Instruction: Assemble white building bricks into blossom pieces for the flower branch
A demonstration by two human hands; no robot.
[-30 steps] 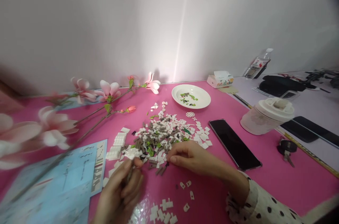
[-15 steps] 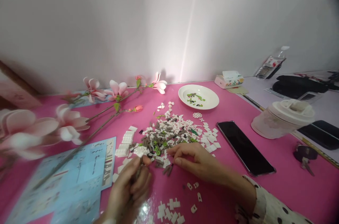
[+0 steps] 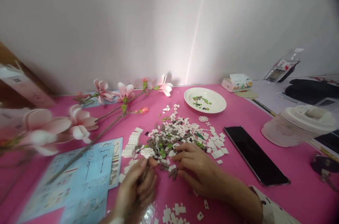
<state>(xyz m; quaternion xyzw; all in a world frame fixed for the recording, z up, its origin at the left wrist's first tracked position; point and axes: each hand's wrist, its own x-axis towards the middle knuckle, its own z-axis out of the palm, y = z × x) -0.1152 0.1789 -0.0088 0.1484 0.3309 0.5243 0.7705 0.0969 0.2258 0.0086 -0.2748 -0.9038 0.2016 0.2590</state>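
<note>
As loose building pieces [image 3: 172,135] are spreading over a pink tabletop [image 3: 148,114], a person is working along their near edge with two bare hands. At the heap's 7 o'clock, the left hand [image 3: 141,183] is pinching a slim brown piece [image 3: 142,176] between thumb and curled fingers, its tip lying close to a white piece [image 3: 147,152]. At 5 o'clock, the right hand [image 3: 197,167] is reaching into the pieces, fingers bent and loosely spread, thumb parting from them.

Pale-blue illustrated sheets [image 3: 87,171] are lying at 8 o'clock, showing diagrams whose print is too small to read. A magnolia branch [image 3: 106,113] is stretching across 10 o'clock, its stem passing over the sheets. A white plate [image 3: 218,106] is holding green and dark bits at 1 o'clock; a floral tissue pack [image 3: 235,83] is sitting at 2, with a clear bottle [image 3: 284,65] leaning farther out, its label blurring beyond reading. Toward 3 o'clock, a dark-screened smartphone [image 3: 256,155] is lying flat, showing no readable text, and a lidded cup [image 3: 287,128] is standing beyond it.
</note>
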